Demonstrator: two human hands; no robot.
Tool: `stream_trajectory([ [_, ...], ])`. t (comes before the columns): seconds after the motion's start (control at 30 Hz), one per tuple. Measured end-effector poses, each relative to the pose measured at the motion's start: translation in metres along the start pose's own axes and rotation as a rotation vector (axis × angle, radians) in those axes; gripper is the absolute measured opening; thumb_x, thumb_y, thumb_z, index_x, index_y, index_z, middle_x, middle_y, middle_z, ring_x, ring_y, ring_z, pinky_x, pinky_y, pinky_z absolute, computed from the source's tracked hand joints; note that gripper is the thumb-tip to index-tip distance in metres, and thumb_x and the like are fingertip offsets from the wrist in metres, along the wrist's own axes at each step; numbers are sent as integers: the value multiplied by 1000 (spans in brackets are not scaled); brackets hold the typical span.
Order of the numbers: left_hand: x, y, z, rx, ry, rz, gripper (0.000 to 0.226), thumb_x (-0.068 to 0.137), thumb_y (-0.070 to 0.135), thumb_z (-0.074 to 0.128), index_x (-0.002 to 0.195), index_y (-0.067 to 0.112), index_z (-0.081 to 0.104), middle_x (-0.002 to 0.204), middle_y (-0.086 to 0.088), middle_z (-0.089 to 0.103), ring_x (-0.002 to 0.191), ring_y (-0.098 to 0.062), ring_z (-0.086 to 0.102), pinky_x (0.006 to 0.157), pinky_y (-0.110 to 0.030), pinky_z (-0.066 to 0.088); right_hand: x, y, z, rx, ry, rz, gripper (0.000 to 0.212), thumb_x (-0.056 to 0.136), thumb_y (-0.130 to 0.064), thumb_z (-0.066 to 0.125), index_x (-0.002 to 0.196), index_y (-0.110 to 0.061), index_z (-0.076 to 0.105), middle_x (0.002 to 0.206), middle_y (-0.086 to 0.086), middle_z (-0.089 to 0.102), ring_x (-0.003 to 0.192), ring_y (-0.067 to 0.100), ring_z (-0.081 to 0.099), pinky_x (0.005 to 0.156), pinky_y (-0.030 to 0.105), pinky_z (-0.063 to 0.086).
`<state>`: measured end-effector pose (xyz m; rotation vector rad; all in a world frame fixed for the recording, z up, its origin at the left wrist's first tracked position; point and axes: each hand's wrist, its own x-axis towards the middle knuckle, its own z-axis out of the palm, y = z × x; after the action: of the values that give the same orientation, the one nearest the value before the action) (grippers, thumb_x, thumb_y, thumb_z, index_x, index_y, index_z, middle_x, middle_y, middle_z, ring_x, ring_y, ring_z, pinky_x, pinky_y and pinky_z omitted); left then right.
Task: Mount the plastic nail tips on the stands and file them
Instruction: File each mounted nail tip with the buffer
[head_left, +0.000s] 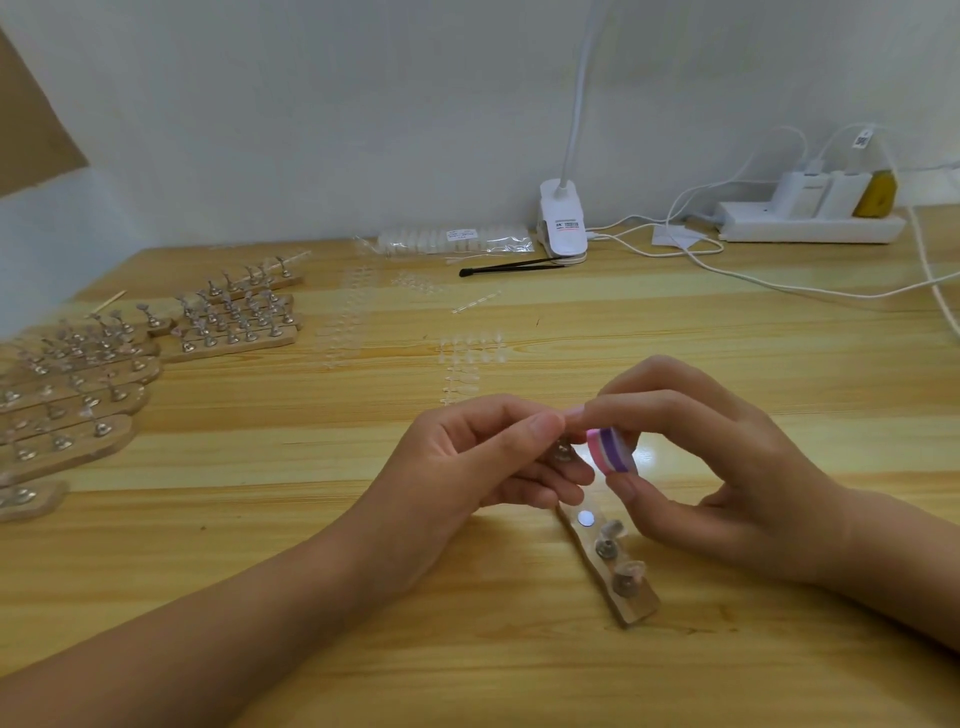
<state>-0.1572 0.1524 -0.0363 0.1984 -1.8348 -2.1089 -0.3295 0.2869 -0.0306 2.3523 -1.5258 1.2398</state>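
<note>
My left hand (483, 457) pinches a small metal stand (563, 451) with a nail tip on it, lifted just above the table. My right hand (696, 467) grips a pink, white and purple file block (609, 450), its end against the tip. Below them a wooden strip base (631, 605) lies on the table. It carries two stands with clear tips (608, 540) and one bare round magnet (586, 517). Loose clear nail tips (467, 364) lie further back on the table.
Several wooden bases with mounted stands (234, 317) crowd the left side of the wooden table (363, 545). At the back lie a bag of tips (452, 240), black tweezers (511, 267), a white clip lamp (563, 223), cables and a power strip (810, 226).
</note>
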Motion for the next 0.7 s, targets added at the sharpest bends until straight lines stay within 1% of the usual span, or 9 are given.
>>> stream_trajectory([
  [0.13, 1, 0, 0, -50, -6, -7, 20, 92, 32, 60, 100, 21, 75, 91, -5, 74, 85, -15, 71, 73, -18, 53, -1, 0, 0, -4, 32, 30, 37, 86, -11, 63, 122, -14, 52, 99, 1, 56, 86, 17, 59, 77, 31, 51],
  [0.2, 2, 0, 0, -79, -8, -13, 18, 90, 29, 60, 98, 22, 75, 91, -5, 74, 85, -15, 71, 74, -18, 53, -2, -1, 1, -52, 54, 17, 32, 85, -12, 65, 116, -14, 54, 101, -1, 56, 90, 16, 59, 81, 30, 49],
  [0.3, 1, 1, 0, -102, -18, -7, 16, 89, 25, 61, 98, 22, 73, 94, -6, 74, 87, -17, 71, 76, -20, 54, 0, -3, 1, -157, 96, -17, 23, 86, -12, 64, 107, -17, 59, 103, -4, 53, 100, 10, 55, 88, 26, 43],
  [0.4, 1, 1, 0, -102, -22, 1, 12, 87, 23, 62, 96, 23, 70, 93, -8, 74, 87, -20, 71, 76, -20, 54, 1, -5, 2, -233, 128, -44, 21, 86, -12, 64, 105, -18, 59, 105, -7, 52, 103, 7, 52, 89, 28, 41],
  [0.47, 0, 0, 0, -78, -24, 10, 10, 85, 23, 63, 93, 24, 69, 93, -9, 74, 88, -21, 71, 77, -21, 54, 1, -6, 1, -256, 141, -53, 24, 86, -12, 64, 108, -18, 55, 106, -9, 52, 105, 5, 50, 90, 27, 39],
  [0.53, 0, -1, 0, -47, -27, 18, 9, 84, 23, 64, 91, 24, 68, 93, -8, 74, 89, -21, 71, 78, -22, 54, 2, -8, 1, -232, 154, -46, 29, 86, -14, 65, 111, -18, 50, 107, -7, 53, 104, 7, 52, 90, 25, 40],
  [0.63, 0, -2, 0, -18, -32, 26, 8, 82, 22, 65, 90, 24, 67, 88, -1, 73, 85, -16, 70, 78, -23, 53, 1, -10, 3, -264, 140, -102, 21, 89, -16, 66, 105, -20, 54, 106, -7, 54, 100, 10, 53, 89, 23, 39],
  [0.7, -1, -3, -1, -10, -41, 28, 9, 81, 22, 66, 90, 24, 67, 87, 1, 72, 82, -14, 69, 78, -23, 53, 0, -10, 6, -300, 124, -137, 19, 90, -16, 66, 104, -23, 56, 106, -6, 53, 96, 12, 52, 90, 20, 38],
])
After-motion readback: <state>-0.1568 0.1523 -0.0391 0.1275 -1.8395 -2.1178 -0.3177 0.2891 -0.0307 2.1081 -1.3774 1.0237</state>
